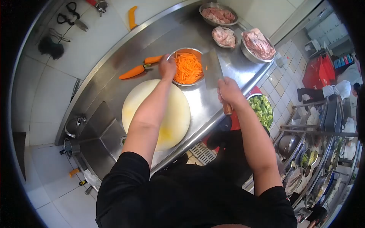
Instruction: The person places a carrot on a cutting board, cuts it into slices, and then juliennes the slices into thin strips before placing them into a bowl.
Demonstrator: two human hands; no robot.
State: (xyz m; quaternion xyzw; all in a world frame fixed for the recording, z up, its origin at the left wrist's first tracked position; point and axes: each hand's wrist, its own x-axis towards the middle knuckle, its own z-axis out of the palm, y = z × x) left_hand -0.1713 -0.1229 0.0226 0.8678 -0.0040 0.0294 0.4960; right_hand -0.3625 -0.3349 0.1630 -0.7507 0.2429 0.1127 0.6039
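Note:
My left hand [167, 67] is closed on the left rim of a metal bowl [189, 84]. Shredded carrot [188, 68] fills much of that bowl. In my right hand [230, 92] is a cleaver [213, 70], gripped near where its wooden handle meets the broad blade. The blade stands just right of the bowl, pointing away from me. Below the bowl lies a round white cutting board [176, 110] with yellowish stains, partly hidden by my left forearm. Two larger carrot pieces, one carrot [132, 72] and another carrot [153, 59], rest left of the bowl.
Bowls of raw meat [218, 15] stand at the counter's far right, near a large meat piece [258, 44]. A bowl of chopped green vegetables [261, 110] sits below the right edge. A sink [102, 129] is at left. Shelves [304, 148] and another person [338, 89] are farther right.

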